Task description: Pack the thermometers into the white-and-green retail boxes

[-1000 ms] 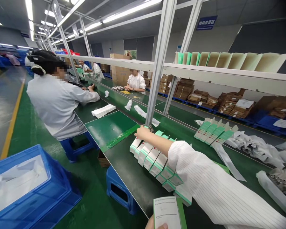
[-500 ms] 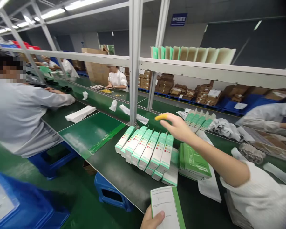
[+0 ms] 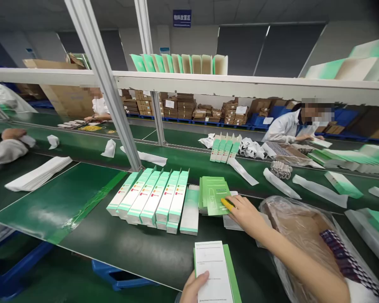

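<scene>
At the bottom centre, my left hand point(image 3: 194, 287) grips a white printed leaflet point(image 3: 212, 269) together with a green booklet, thumb on top. My right hand point(image 3: 240, 207), with a yellow cover on one fingertip, rests its fingertips on the right edge of the top booklet in a green booklet stack point(image 3: 215, 195). Its fingers are slightly spread. Left of that stack, several white and green boxes point(image 3: 153, 198) lean in a row on the dark bench, and another box point(image 3: 190, 210) lies beside them.
A metal post point(image 3: 105, 80) rises behind the boxes. Folded white sheets point(image 3: 39, 172) lie at the left. A plastic-lined carton point(image 3: 295, 235) stands at the right, near my right forearm. Co-workers sit across the line, and a person's sleeve point(image 3: 3, 153) shows at the left edge.
The view has turned right. My right hand has moved from above the boxes to the green booklet stack. My left hand still holds the leaflet and booklet.
</scene>
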### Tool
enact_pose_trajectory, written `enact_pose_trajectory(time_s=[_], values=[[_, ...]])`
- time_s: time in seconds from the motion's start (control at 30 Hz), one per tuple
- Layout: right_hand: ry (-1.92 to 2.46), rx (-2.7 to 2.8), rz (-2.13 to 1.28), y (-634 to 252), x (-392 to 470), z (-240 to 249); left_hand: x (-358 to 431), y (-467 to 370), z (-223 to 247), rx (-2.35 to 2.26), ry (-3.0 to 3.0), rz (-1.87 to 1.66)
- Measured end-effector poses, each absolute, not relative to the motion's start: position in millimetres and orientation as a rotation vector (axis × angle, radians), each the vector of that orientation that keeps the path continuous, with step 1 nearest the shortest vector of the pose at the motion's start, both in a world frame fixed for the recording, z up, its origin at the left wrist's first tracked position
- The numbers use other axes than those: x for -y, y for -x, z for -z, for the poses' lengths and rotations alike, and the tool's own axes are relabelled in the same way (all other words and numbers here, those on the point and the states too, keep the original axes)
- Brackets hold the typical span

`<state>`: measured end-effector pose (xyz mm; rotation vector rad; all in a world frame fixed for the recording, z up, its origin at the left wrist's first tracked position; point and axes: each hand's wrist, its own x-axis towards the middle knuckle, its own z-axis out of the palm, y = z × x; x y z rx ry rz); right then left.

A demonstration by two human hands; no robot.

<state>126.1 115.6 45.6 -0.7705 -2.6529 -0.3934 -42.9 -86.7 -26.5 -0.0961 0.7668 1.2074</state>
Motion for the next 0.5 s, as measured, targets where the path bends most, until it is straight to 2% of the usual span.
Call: enact_pose_trajectory(time_s=[0.1,0.23,0.33,0.5], values=[[0.680,2.531,0.294,-149,-107,-69,77,33,27,-0.818,0.054,-1.219],[0.433,2.225,-0.307,-177,-86,-95,57,21,28,-0.865,-0.085,-1.211],[0.366,2.214,-0.641,-195,-74,-92,41,12,26,-0.834,-0.162,-1.203],[0.588,1.941,-0.732,-234,-77,-78,31,2,21,-0.875,-0.207,-1.140]])
